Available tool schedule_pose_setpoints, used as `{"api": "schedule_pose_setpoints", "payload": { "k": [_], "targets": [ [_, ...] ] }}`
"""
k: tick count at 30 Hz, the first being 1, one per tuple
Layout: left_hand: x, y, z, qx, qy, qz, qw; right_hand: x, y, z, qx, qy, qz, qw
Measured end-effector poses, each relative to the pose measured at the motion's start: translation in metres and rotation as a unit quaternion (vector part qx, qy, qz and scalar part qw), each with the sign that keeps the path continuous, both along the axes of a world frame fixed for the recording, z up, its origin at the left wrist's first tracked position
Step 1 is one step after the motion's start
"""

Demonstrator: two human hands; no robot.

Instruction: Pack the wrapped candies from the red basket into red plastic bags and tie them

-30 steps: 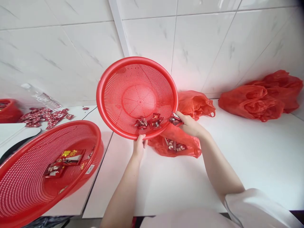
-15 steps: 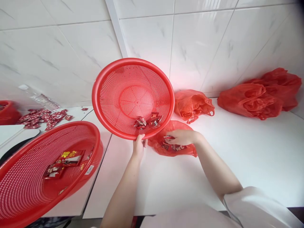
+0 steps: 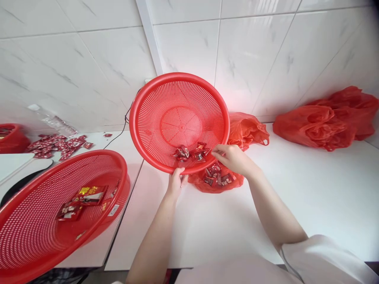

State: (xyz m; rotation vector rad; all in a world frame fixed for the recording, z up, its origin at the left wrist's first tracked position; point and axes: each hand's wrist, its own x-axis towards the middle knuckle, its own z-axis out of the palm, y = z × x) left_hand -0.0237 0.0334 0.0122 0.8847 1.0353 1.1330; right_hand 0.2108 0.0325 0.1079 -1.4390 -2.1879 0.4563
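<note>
A round red plastic basket point(image 3: 180, 167), full of small holes, is tipped towards me. My left hand point(image 3: 177, 181) grips its near rim, the thumb over the edge. Several small red wrapped packets point(image 3: 199, 154) have gathered low inside it. Over the basket's right rim is my right hand point(image 3: 232, 158), its fingers pinched at a small red packet point(image 3: 208, 151) that is partly hidden. Just below the hand, an open red plastic bag point(image 3: 217, 188) lies on the white table with several similar packets point(image 3: 215, 173) in it.
Another red basket point(image 3: 122, 161) with larger packets point(image 3: 93, 195) stands at left. Behind it are a pile of small red packets point(image 3: 49, 146) and a clear bottle point(image 3: 56, 122). Red plastic bags point(image 3: 248, 128) point(image 3: 319, 122) lie along the tiled wall; a dark cable point(image 3: 118, 135) runs behind.
My right hand has risen out of the red plastic bag to the basket's right rim. The basket, with my left hand on it, has shifted slightly to the right.
</note>
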Motion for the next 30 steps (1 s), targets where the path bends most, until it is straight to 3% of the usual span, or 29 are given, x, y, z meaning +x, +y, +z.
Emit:
{"api": "schedule_pose_setpoints", "payload": {
  "k": [2, 4, 7, 12, 19, 24, 27, 30],
  "targets": [
    [0.004, -0.004, 0.001, -0.002, -0.001, -0.024, 1.000, -0.010, 0.001, -0.006, 0.077, -0.014, 0.004, 0.997],
    [0.009, -0.007, 0.002, -0.002, -0.001, -0.046, 0.999, -0.021, 0.003, -0.016, 0.105, -0.079, -0.016, 0.991],
    [0.015, -0.012, 0.002, 0.009, -0.003, -0.060, 0.998, -0.035, 0.006, -0.033, 0.072, -0.150, -0.019, 0.986],
    [0.021, -0.015, 0.000, 0.022, -0.013, -0.065, 0.998, -0.042, 0.008, -0.043, 0.043, -0.137, 0.027, 0.989],
    [0.024, -0.018, -0.002, 0.010, -0.013, -0.096, 0.995, -0.028, 0.023, -0.046, 0.066, 0.017, 0.083, 0.994],
    [0.021, -0.016, -0.002, 0.012, -0.013, -0.082, 0.996, -0.022, 0.028, -0.041, 0.133, 0.190, 0.029, 0.972],
    [0.018, -0.013, -0.003, 0.007, -0.015, -0.055, 0.998, -0.015, 0.026, -0.032, 0.082, 0.278, -0.006, 0.957],
    [0.014, -0.010, -0.001, -0.006, -0.021, -0.025, 0.999, -0.004, 0.023, -0.021, -0.023, 0.347, 0.024, 0.937]
  ]
}}
